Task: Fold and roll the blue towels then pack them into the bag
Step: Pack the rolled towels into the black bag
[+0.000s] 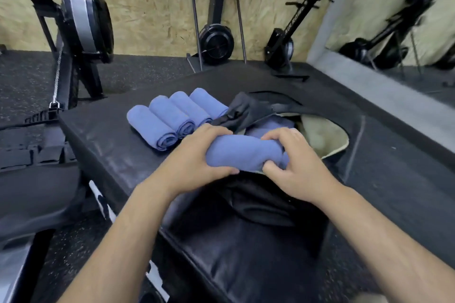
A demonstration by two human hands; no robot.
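Both hands, left hand (197,152) and right hand (293,157), clasp a rolled blue towel (243,155) over the black bag (261,202); a loosened grip could unroll it.

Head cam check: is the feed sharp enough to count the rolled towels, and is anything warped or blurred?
Head view: light is even and soft, with no glare; four rolled towels on the black pad are crisp enough to count. Both hands, left hand and right hand, grip a fifth towel, slightly soft. Wide-angle distortion bends the edges; the right-side mirror is smeared.

Chipboard wall (152,7), speckled black rubber floor (22,81), upright rowing machines (216,39) along it, mirror (406,19) at right.
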